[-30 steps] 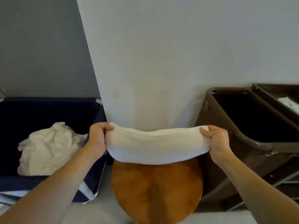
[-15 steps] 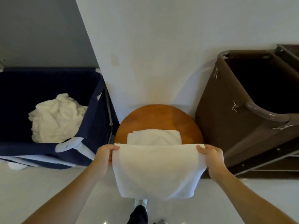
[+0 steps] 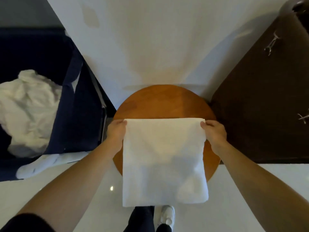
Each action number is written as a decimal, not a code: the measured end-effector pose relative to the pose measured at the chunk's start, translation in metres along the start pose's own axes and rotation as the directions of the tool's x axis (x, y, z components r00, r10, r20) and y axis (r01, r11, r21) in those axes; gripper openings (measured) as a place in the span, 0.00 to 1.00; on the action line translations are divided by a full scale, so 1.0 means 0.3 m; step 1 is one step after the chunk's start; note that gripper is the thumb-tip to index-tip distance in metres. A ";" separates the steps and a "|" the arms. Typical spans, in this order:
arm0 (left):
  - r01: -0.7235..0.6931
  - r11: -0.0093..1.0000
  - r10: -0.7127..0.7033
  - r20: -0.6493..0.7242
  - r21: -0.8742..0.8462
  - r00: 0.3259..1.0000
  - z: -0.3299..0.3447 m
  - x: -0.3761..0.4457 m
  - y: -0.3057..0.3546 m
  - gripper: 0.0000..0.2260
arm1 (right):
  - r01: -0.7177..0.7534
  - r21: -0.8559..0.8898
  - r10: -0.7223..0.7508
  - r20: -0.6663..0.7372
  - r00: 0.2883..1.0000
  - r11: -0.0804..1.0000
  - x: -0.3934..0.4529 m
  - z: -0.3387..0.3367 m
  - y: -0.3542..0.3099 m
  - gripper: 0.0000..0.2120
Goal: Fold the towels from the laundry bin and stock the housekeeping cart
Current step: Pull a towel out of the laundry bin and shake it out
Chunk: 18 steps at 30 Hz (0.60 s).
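On the far left sits the dark blue laundry bin (image 3: 80, 97), and in it lies a crumpled pile of white towels (image 3: 28, 111) that we have not folded yet. It is well apart from our hands.

Next comes our left hand (image 3: 116, 133). Its fingers are curled round the top left corner of the white towel (image 3: 164, 161), with the thumb on top, so this hand holds the towel.

The towel is in the middle, right in front of us. Its top edge runs flat from left to right, from one hand to the other. The rest of it goes down toward us, over the near edge of the round wooden surface (image 3: 164, 102) and on toward our shoe (image 3: 168, 215). We cannot tell if the top part rests on the surface or hangs just above it.

Then comes our right hand (image 3: 214, 133). It pinches the top right corner in the same way. Both hands are level and just as near to the towel, one at each end of the top edge.

On the far right stands the brown housekeeping cart (image 3: 260, 104), just beside the surface.

We think the next fold depends on this: the long side runs away from our fingers, toward our body, so the low end is the part that has to be brought up to meet the top.
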<state>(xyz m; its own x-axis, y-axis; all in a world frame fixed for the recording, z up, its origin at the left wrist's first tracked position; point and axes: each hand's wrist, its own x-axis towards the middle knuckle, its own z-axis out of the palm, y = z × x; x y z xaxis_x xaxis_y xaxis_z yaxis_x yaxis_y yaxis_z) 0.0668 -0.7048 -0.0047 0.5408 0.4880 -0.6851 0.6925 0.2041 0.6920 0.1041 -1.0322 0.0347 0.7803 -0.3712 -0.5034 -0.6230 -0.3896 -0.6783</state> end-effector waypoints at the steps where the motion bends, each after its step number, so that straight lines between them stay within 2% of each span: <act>1: 0.008 1.000 -0.007 -0.022 0.021 1.000 0.013 0.029 -0.013 0.12 | -0.007 -0.076 0.007 -0.006 1.000 0.997 0.024 0.018 0.017 0.16; 3: 0.015 0.994 -0.012 -0.030 0.105 0.999 0.035 0.048 -0.065 0.14 | -0.050 -0.192 0.054 0.016 0.998 0.980 0.048 0.042 0.084 0.16; 4: 0.005 0.986 -0.002 -0.019 0.169 1.000 0.041 0.042 -0.102 0.12 | -0.070 -0.226 0.080 0.034 0.996 0.972 0.054 0.051 0.138 0.15; 7: 0.038 0.942 -0.040 0.001 0.332 0.999 0.032 0.004 -0.250 0.10 | -0.146 -0.242 0.167 0.070 0.983 0.959 0.032 0.066 0.316 0.15; 8: 0.062 0.920 -0.070 0.006 0.388 0.998 0.015 -0.015 -0.307 0.13 | -0.182 -0.283 0.211 0.075 0.975 0.942 0.011 0.069 0.369 0.16; 10: 0.131 0.865 -0.145 -0.010 0.484 0.989 -0.028 -0.049 -0.415 0.28 | -0.235 -0.373 0.288 0.093 0.953 0.898 -0.040 0.075 0.472 0.19; 12: 0.168 0.845 -0.176 -0.034 0.508 0.984 -0.066 -0.078 -0.514 0.37 | -0.314 -0.337 0.368 0.111 0.923 0.888 -0.105 0.079 0.555 0.24; 15: 0.192 0.856 -0.203 -0.029 0.479 0.979 -0.076 -0.148 -0.583 0.35 | -0.410 -0.157 0.431 0.148 0.890 0.899 -0.189 0.081 0.649 0.30; 18: 0.195 0.852 -0.226 0.005 0.486 0.974 -0.058 -0.185 -0.610 0.32 | -0.498 -0.028 0.492 0.214 0.844 0.867 -0.236 0.084 0.653 0.21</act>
<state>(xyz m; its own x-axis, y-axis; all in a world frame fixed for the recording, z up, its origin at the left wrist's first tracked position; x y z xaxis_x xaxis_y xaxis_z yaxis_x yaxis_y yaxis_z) -0.0983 -0.7545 -0.0893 0.3731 0.4250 -0.8247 0.9274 -0.1438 0.3454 -0.0718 -1.0610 -0.0760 0.3644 -0.3245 -0.8729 -0.9300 -0.1761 -0.3227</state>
